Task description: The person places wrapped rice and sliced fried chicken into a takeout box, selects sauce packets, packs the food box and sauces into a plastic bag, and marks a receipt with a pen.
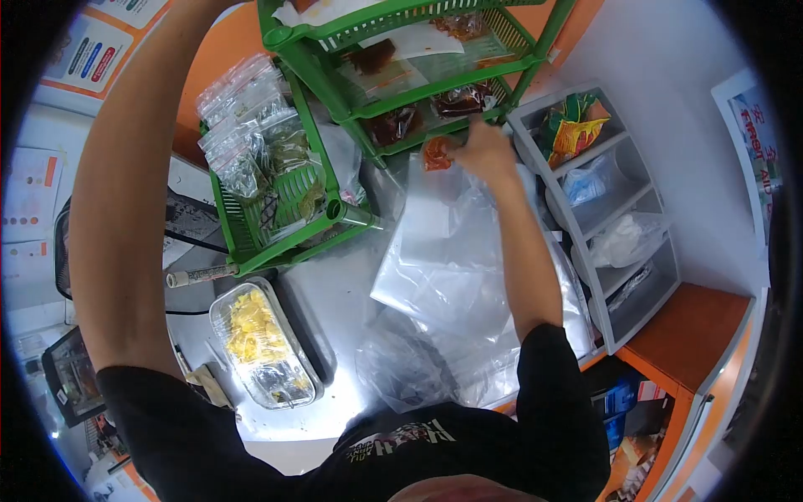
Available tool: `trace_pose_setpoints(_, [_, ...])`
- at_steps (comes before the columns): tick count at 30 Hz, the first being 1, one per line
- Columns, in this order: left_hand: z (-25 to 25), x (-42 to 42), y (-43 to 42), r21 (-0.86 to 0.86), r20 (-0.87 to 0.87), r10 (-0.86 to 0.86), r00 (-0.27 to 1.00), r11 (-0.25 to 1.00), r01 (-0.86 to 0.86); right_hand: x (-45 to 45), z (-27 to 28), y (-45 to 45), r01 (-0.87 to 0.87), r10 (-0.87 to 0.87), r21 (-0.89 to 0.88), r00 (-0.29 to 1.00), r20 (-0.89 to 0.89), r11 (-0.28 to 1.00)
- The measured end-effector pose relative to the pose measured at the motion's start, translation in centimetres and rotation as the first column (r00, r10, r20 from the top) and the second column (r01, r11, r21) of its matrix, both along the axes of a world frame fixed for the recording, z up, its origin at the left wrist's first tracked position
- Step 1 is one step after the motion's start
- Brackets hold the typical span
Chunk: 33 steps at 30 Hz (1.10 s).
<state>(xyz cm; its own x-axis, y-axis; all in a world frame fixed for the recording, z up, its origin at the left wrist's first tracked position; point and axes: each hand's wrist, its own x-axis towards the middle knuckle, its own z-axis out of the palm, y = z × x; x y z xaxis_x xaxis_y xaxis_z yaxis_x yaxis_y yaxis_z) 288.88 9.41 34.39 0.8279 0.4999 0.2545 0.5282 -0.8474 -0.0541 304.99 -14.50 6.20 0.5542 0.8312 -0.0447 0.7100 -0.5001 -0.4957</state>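
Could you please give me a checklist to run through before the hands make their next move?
1. Right hand at the orange packet: ok.
2. Firm grip on it: cannot tell, the hand is blurred.
3. Left hand's grip: cannot tell, out of frame.
4. Clear bags neatly squared up: not ok, they overlap at angles.
5. Packet sealed: cannot tell, too small.
6. Tray of yellow food apart from the bags: ok.

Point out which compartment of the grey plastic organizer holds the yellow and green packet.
The compartment farthest from the black shirt; only it holds the yellow and green packet.
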Motion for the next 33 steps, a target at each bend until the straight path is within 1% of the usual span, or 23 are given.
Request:
trace_pose_setpoints(1, [0.0,-0.2,-0.4,0.042,-0.003,-0.017,1.0,0.999,0.017,-0.7,-1.4,0.3,0.069,-0.069,0.014,0.997,-0.039,0.997])
trace_pose_setpoints(2, [-0.1,-0.3,-0.6,0.079,-0.007,-0.033,0.999,0.996,0.034,-1.0,-3.3,0.4,0.086,-0.066,0.101,0.979,-0.191,0.991])
trace_pose_setpoints(3, [-0.2,-0.4,-0.4,0.049,-0.002,-0.039,0.999,0.998,0.039,-1.1,-4.5,0.7,0.115,-0.047,0.187,0.941,-0.336,0.976])
trace_pose_setpoints(5, [-0.3,-0.9,0.2,-0.017,0.01,-0.045,0.999,0.999,0.045,-0.6,-5.7,0.7,0.098,0.065,0.283,0.853,-0.517,0.954])
trace_pose_setpoints(7, [0.0,-1.2,0.2,0.029,0.018,-0.057,0.998,0.998,0.056,0.2,-5.9,0.0,-0.013,0.217,0.328,0.774,-0.594,0.945])
trace_pose_setpoints(8, [-0.1,-1.4,0.0,0.043,0.022,-0.063,0.998,0.997,0.062,-0.2,-4.6,-0.7,0.045,0.226,0.356,0.695,-0.683,0.934])
trace_pose_setpoints(10, [-0.3,-1.8,-0.2,0.053,0.043,-0.113,0.993,0.992,0.11,-0.5,1.1,-2.5,0.168,0.259,0.394,0.517,-0.816,0.904])
trace_pose_setpoints(11, [-0.2,-1.9,-0.2,0.062,0.056,-0.138,0.989,0.989,0.135,-0.5,3.5,-3.2,0.149,0.289,0.419,0.521,-0.803,0.896])
trace_pose_setpoints(13, [-0.1,-2.1,-0.3,0.067,0.047,-0.12,0.992,0.991,0.117,-0.2,7.9,-3.9,0.107,0.352,0.472,0.528,-0.773,0.875])
trace_pose_setpoints(15, [-0.3,-2.0,-0.6,0.069,0.031,-0.107,0.994,0.992,0.105,0.2,11.3,-3.0,0.129,0.417,0.552,0.522,-0.744,0.824])
trace_pose_setpoints(16, [-0.3,-2.1,-0.7,0.034,0.052,-0.11,0.993,0.993,0.109,0.6,12.3,-2.1,0.142,0.449,0.592,0.52,-0.727,0.794])
trace_pose_setpoints(19, [-0.6,-2.5,-0.7,-0.067,0.109,-0.093,0.99,0.993,0.1,2.0,13.3,2.1,0.267,0.29,0.63,0.714,-0.638,0.729])
trace_pose_setpoints(20, [-0.6,-2.6,-0.7,-0.037,0.08,-0.105,0.991,0.993,0.109,2.2,13.3,2.0,0.276,0.169,0.668,0.837,-0.52,0.691])
trace_pose_setpoints(21, [-0.5,-2.7,-0.6,-0.008,0.051,-0.116,0.992,0.993,0.117,2.7,13.0,1.9,0.275,0.032,0.707,0.921,-0.388,0.652])
trace_pose_setpoints(22, [-0.4,-3.0,-0.4,0.022,0.022,-0.122,0.992,0.992,0.122,3.2,12.6,1.8,0.26,-0.111,0.745,0.963,-0.245,0.614])
trace_pose_setpoints(23, [-0.2,-3.2,-0.6,0.024,0.03,-0.104,0.994,0.994,0.103,3.3,12.1,1.2,0.231,-0.15,0.802,0.973,-0.177,0.55])
trace_pose_setpoints(26, [-0.3,-3.5,-1.1,0.006,0.037,-0.068,0.997,0.998,0.067,1.2,13.2,-0.9,0.309,-0.038,0.84,0.944,-0.327,0.445])
trace_pose_setpoints(29, [-0.7,-3.3,0.2,-0.012,0.05,-0.068,0.996,0.998,0.068,1.6,13.1,-0.8,0.181,0.045,0.847,0.971,-0.234,0.499])
trace_pose_setpoints(31, [-1.1,-3.2,0.7,-0.028,0.066,-0.079,0.995,0.996,0.081,1.1,13.0,-0.3,0.061,0.086,0.776,0.985,-0.147,0.628])
trace_pose_setpoints(32, [-1.1,-3.0,0.8,0.006,0.068,-0.088,0.994,0.996,0.088,1.0,12.8,0.0,0.002,0.111,0.731,0.988,-0.107,0.682])
trace_pose_setpoints(33, [-1.3,-2.9,0.8,0.038,0.068,-0.096,0.993,0.995,0.094,1.2,12.3,0.6,-0.143,0.173,0.702,0.984,0.029,0.698])
